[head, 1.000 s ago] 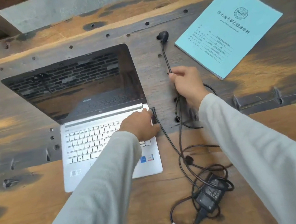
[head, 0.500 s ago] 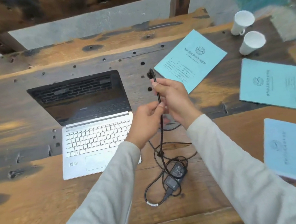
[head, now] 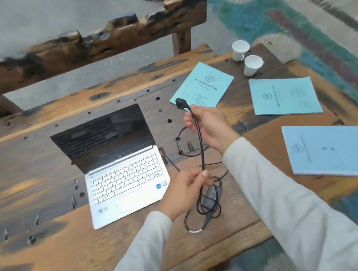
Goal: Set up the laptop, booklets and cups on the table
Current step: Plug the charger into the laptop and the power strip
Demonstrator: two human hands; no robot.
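Note:
An open silver laptop [head: 123, 176] with a dark screen sits on the wooden table [head: 41, 260]. My right hand [head: 211, 125] grips the black charger cable [head: 200, 141] just below its plug [head: 180, 102], held up above the table. Lower down, my left hand [head: 186, 192] pinches the same cable. The power brick [head: 211, 196] lies on the table in a tangle of cord. Three light blue booklets [head: 203, 85] [head: 283, 96] [head: 326, 150] lie to the right. Two white cups [head: 239, 49] [head: 252, 65] stand at the far right corner.
A rough wooden bench back [head: 81, 45] runs behind the table. A teal patterned rug [head: 294, 13] covers the floor to the right. The table's right edge is close to the booklets, and its surface has several holes and notches.
Both hands left the laptop's side and lifted the cable; the left hand slid down it while the right raised the plug end. The view pulled back and rose.

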